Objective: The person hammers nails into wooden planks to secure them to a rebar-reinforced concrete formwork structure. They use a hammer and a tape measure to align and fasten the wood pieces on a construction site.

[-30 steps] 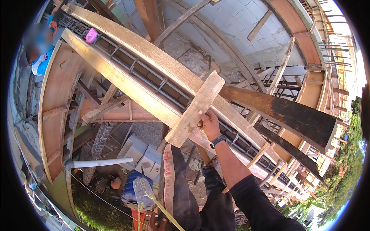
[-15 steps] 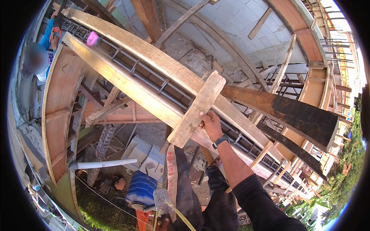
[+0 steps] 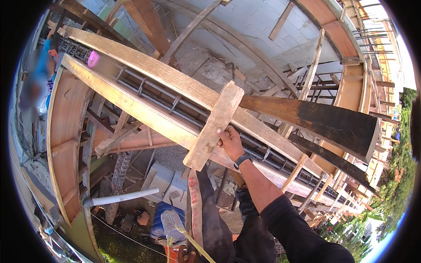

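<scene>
Near edge, bottom centre: left hand barely in view, fingers closed round a yellow strap beside a clear plastic bottle; grip looks firm but most of the hand is cut off by the frame. Just above, right hand, w/ dark watch at the wrist, is clamped on the right edge of a short cleat, a stubby board laid across the beam form.

Cleat's long axis runs near-left to far-right, roughly square to the two long side boards it bridges; those run from far left down to near right, w/ rebar cage showing in the gap between them. Cleat sits straight ahead of the right hand, touching it; left hand is well apart, low and near. So right arm is the nearer by far.

Farther right, a dark plank pokes out from under the cleat. Far left, another person in blue, blurred.

Vs. 1 s ago: cleat and right-hand grip look unchanged; view has shifted slightly, bottle and strap now sit nearer centre, left hand shows a bit more.
</scene>
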Motion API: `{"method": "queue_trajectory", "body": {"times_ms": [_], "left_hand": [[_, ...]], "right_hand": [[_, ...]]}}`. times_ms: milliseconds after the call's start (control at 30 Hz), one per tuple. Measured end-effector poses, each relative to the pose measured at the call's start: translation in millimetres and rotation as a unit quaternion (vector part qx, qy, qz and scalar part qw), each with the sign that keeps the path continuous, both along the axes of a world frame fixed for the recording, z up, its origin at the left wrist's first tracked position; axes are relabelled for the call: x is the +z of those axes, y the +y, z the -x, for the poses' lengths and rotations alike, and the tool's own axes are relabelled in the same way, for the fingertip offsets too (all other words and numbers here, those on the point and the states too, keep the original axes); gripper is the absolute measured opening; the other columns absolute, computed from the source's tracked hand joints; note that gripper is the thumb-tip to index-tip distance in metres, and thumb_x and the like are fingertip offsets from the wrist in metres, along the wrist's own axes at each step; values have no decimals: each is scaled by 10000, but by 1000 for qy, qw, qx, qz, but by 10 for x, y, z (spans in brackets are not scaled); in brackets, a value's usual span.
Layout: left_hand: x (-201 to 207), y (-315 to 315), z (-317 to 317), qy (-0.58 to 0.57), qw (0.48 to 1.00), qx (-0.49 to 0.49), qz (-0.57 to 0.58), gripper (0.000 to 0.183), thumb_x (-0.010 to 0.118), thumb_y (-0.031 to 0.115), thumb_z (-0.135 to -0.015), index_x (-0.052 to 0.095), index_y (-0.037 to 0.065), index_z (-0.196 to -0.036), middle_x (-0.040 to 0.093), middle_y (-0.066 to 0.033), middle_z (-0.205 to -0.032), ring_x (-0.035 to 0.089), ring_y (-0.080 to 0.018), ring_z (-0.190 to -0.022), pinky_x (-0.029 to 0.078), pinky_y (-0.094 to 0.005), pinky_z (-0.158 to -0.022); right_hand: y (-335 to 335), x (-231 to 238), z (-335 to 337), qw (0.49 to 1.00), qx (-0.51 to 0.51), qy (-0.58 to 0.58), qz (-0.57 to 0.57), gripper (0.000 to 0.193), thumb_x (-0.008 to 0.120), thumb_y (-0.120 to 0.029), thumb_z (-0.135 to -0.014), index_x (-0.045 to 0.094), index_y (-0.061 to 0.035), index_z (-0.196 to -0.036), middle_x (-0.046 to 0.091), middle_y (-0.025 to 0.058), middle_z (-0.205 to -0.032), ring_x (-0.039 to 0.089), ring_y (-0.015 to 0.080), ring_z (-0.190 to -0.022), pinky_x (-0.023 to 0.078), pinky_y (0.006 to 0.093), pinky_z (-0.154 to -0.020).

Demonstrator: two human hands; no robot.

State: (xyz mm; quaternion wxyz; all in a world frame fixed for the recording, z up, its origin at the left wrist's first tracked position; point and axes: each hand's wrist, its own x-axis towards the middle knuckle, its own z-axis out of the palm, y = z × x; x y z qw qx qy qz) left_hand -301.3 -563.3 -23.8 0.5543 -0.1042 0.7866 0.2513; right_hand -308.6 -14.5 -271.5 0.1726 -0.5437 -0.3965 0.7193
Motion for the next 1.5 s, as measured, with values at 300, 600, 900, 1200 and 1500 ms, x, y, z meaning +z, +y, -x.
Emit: {"method": "queue_trajectory", "body": {"times_ms": [300,600,900,1200,1500], "left_hand": [[207,466,247,-54,997,-6,52,617,665,191,-993,411,118,-1551,577,-132,-1395,563,-296,-1240,499,-426,-973],[111,418,213,-29,998,21,51,673,688,235,-991,375,82,-1566,507,-157,-1497,489,-294,-1375,449,-410,-1081],[22,198,220,-27,999,-20,-36,510,628,224,-1015,484,24,-1462,593,-126,-1356,546,-241,-1236,444,-386,-1027],[114,509,498,18,991,-131,-21,532,620,232,-1020,460,18,-1480,564,-151,-1389,528,-268,-1262,436,-404,-1045],[-86,1714,358,63,946,-318,-34,555,613,241,-1025,436,11,-1498,534,-176,-1422,511,-296,-1288,427,-422,-1063]], "right_hand": [[-11,46,19,1000,2,-5,-3,289,653,-260,-1023,568,-9,-1139,621,9,-786,539,78,-631,477,267,-572],[-42,-40,-14,1000,2,-4,5,348,665,-296,-1012,567,-26,-1209,655,24,-875,573,76,-702,498,259,-615],[-71,215,-204,997,-63,-39,18,483,721,-321,-972,552,-5,-1296,663,65,-919,585,102,-730,513,272,-639],[-695,756,-1442,994,-80,-68,2,383,691,-304,-988,620,-2,-1213,618,17,-831,563,95,-735,491,255,-689],[-1420,1089,-3497,944,-222,-213,-117,217,664,-204,-1010,647,1,-1078,648,6,-810,552,59,-661,471,247,-601]]}}
